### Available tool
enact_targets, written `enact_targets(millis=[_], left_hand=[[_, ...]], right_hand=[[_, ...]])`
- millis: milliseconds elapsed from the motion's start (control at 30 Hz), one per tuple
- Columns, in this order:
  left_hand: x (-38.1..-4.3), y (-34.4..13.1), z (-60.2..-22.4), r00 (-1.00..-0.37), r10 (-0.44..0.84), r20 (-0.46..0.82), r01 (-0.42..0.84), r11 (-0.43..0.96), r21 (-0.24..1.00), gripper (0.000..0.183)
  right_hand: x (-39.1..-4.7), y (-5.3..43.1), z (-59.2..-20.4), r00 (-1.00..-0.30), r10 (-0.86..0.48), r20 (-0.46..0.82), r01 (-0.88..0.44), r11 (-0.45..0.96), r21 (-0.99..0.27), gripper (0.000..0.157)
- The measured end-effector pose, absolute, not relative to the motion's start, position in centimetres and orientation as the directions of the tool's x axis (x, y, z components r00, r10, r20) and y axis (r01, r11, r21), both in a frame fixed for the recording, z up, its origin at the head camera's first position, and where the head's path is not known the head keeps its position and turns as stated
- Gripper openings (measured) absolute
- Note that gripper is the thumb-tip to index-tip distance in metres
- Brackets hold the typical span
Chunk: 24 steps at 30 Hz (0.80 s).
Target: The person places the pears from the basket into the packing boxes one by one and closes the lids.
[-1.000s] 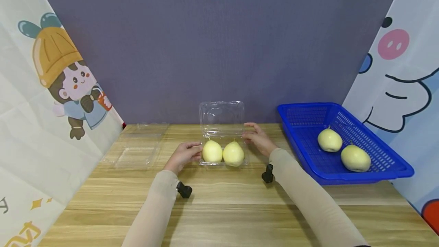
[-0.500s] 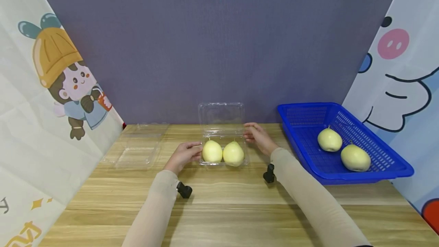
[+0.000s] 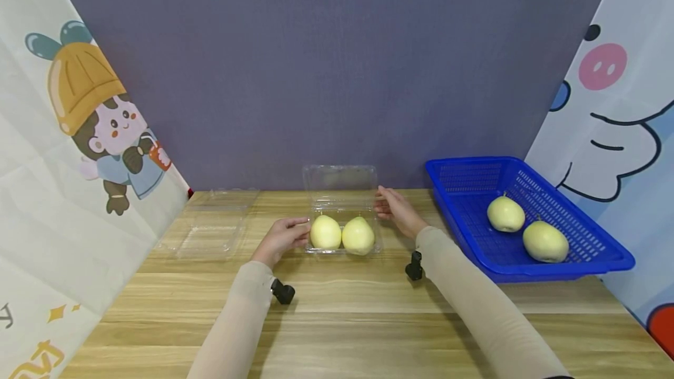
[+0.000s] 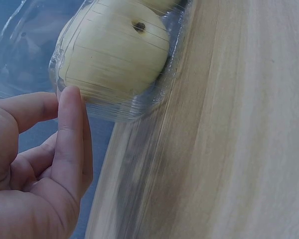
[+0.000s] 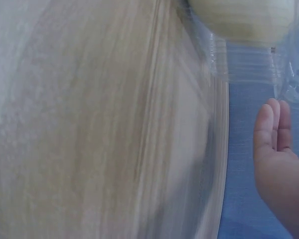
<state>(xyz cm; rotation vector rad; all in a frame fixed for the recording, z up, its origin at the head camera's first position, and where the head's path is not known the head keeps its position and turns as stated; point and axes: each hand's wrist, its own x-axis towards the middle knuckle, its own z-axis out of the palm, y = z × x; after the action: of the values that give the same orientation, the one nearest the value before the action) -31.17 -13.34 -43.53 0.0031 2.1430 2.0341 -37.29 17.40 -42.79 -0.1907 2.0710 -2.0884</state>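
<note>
Two pale yellow pears, a left one (image 3: 326, 233) and a right one (image 3: 358, 236), sit side by side in a clear plastic clamshell container (image 3: 333, 251). Its lid (image 3: 340, 179) stands raised at the back. At the container's left side my left hand (image 3: 281, 240) pinches the rim between thumb and fingers, which the left wrist view shows close up beside a pear (image 4: 114, 55). My right hand (image 3: 398, 212) is at the back right corner, its fingertips right by the lid's edge. Those fingers (image 5: 271, 124) look straight and close together in the right wrist view.
Another clear clamshell container (image 3: 207, 241) stands with its lid up on the left of the wooden table (image 3: 337, 332). On the right is a blue plastic basket (image 3: 471, 160) holding two more pears, one farther (image 3: 506, 214) and one nearer (image 3: 545, 243). A grey-blue panel (image 3: 337, 75) rises behind.
The lid's top edge has come down and looks wider, as the lid tips forward. My right hand's fingers have straightened and shifted slightly right. The left hand has stayed in place.
</note>
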Motion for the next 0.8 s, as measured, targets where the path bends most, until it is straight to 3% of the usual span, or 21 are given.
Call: enact_targets(millis=[800], left_hand=[[-31.21, -13.30, -43.48, -0.981, 0.119, -0.153, -0.147, 0.059, 0.987, 0.045]], right_hand=[[-37.50, 17.28, -43.01, -0.974, -0.226, -0.031, 0.026, 0.028, -0.999, 0.043]])
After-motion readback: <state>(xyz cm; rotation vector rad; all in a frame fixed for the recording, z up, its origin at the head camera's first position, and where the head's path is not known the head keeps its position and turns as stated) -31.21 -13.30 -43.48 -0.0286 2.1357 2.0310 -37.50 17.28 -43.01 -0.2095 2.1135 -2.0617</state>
